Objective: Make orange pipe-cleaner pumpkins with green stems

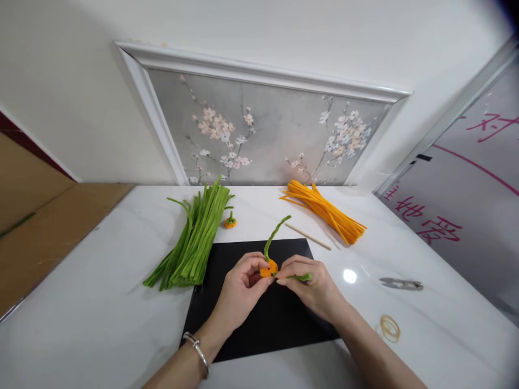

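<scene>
My left hand (pixel 243 286) pinches a small orange fuzzy piece (pixel 268 268) above the black mat (pixel 267 329). A green fuzzy stem (pixel 274 236) rises from that piece and curves to the right at its tip. Close to the orange piece's right side, my right hand (pixel 310 281) is closed on a green stem end (pixel 302 277), which pokes out past the fingers. Behind the mat sits a small orange piece with a green top (pixel 230 220). The fingertips partly hide where green and orange meet.
Green fuzzy stems (pixel 197 237) lie in a bundle at the left, orange ones (pixel 328 210) at the back right. A thin stick (pixel 308 236), small snips (pixel 401 283) and rubber bands (pixel 390 328) lie on the white table (pixel 101 324).
</scene>
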### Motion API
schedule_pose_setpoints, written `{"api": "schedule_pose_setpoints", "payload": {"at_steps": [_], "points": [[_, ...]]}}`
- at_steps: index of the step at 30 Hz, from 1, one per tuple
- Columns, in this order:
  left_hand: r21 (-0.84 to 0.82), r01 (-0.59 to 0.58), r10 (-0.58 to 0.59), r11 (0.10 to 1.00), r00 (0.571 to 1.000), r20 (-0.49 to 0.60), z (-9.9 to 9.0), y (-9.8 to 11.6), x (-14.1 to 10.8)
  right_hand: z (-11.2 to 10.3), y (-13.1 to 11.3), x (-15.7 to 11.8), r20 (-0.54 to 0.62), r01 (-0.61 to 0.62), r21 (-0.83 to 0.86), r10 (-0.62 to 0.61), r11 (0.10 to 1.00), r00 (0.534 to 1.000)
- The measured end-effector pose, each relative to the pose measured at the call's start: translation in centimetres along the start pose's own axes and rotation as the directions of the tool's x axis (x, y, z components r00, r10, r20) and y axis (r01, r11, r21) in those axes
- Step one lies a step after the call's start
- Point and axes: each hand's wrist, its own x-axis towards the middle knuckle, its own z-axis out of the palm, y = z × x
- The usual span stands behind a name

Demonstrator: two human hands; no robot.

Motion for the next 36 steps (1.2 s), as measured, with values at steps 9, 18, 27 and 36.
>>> {"api": "schedule_pose_setpoints", "payload": {"at_steps": [9,18,27,36], "points": [[-0.036,0.003,-0.004,0.999,1.000,-0.031,0.1,-0.1,-0.1,-0.2,0.0,-0.1,0.061,0.082,0.000,-0.082,0.997,0.995],[0.106,-0.029,0.022,0.994,0.997,0.069,0.1,0.1,-0.3,0.1,-0.1,0.0,-0.052,-0.021,-0.075,0.017,0.997,0.999],[0.246,-0.094,0.071,0.965,0.993,0.098,-0.2,0.0,-0.3,0.4,0.4,0.0,-0.011,-0.253,0.309,0.270,0.917,0.963],[0.405,-0.170,0.143,0.898,0.985,0.096,0.0,-0.1,-0.4,2.1,-1.7,-0.3,0.089,-0.239,0.378,0.222,0.894,0.971]]}}
